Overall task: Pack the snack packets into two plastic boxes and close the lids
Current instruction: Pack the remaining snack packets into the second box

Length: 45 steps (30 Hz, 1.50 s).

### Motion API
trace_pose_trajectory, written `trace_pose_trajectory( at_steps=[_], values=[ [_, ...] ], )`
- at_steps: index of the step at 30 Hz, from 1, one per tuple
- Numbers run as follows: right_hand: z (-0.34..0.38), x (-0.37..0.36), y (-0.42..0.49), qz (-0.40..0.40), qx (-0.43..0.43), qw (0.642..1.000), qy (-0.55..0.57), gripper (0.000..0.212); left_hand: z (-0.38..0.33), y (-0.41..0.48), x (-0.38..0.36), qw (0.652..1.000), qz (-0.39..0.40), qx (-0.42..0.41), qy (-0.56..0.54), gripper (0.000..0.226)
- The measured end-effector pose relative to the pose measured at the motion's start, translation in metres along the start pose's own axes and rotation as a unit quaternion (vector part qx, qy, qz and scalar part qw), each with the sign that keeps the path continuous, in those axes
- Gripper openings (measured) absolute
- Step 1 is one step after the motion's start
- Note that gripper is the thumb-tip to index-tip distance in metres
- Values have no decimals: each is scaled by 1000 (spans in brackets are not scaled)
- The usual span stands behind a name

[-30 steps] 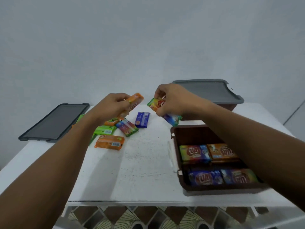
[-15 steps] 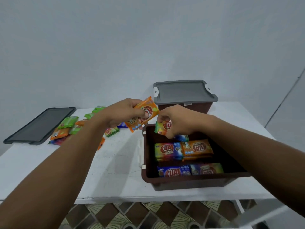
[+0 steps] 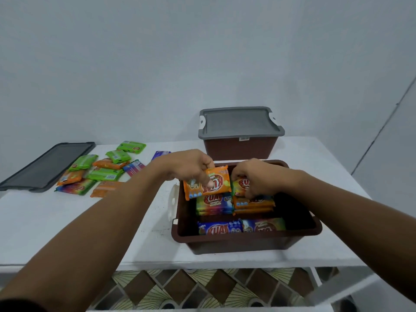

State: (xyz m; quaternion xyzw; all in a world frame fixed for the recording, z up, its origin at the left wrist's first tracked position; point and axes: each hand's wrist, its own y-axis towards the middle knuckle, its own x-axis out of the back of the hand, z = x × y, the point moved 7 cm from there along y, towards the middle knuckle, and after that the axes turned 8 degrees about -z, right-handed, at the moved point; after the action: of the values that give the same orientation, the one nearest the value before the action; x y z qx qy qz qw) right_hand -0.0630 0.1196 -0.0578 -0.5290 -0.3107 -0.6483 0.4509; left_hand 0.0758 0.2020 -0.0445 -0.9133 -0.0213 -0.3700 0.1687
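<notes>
An open brown plastic box (image 3: 247, 243) stands near the table's front edge with several snack packets (image 3: 238, 226) lined up inside. My left hand (image 3: 191, 167) pinches an orange packet (image 3: 219, 184) over the box's far left corner. My right hand (image 3: 254, 179) grips a green and red packet (image 3: 242, 184) down inside the box, at its far right part. Behind it stands a second brown box (image 3: 238, 146) with a grey lid (image 3: 239, 121) on it. A loose grey lid (image 3: 45, 165) lies at the far left.
Several loose packets, green, orange and multicoloured (image 3: 101, 170), are scattered on the white table (image 3: 67, 221) between the loose lid and the open box. A purple packet (image 3: 161, 154) lies behind my left wrist. Patterned floor tiles show below the table's front edge.
Both hands have carried their packets from the loose pile to the open box. The orange packet now hangs over the box, and the right hand has lowered its packet inside.
</notes>
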Motion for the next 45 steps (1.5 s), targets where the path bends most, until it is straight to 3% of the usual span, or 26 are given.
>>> trace_pose_trajectory(
  at_steps=[9,17,22,27,29,31,34,45],
  values=[
    [-23,-23,-9,28,7,999,-29,51,7,21,-32,992,34,15,117,22],
    [-25,-32,-7,15,34,999,-34,51,4,33,-40,985,-3,-9,174,27],
    [-28,-35,-7,10,45,998,-40,53,-1,34,-40,959,-51,-47,276,31],
    [-34,-30,-9,1,30,999,-29,52,-1,29,-46,911,-91,-75,395,20],
    [-37,-26,-9,13,20,999,-33,51,1,25,-44,914,-95,-79,386,17],
    [-41,-24,-9,37,2,998,-47,53,8,22,-47,927,-48,-64,366,21],
    [-46,-27,-8,60,-12,996,-67,55,16,19,-55,920,18,-42,390,37],
    [-45,-31,-7,23,-12,1000,-18,36,13,26,-51,923,-1,-24,383,38]
  ],
)
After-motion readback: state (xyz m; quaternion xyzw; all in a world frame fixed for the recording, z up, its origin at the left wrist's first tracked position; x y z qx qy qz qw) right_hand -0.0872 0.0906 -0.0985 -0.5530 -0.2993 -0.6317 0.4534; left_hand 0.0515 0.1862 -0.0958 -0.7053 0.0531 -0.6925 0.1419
